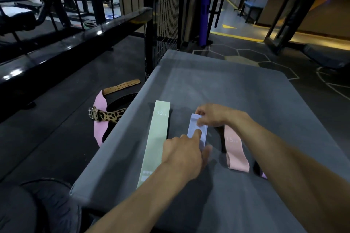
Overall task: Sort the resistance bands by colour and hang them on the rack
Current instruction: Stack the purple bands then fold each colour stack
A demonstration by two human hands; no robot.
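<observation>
Lavender band lying lengthwise away from person, between green band and pink band; right hand pinching far end, left hand pressing near end with forefinger.

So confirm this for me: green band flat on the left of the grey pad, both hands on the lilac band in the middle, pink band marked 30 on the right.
One detail is wrong. The head view shows the pink band marked 15; the 30 is on the green band. The rest holds: left hand and right hand on the lilac band, on the grey pad.
</observation>
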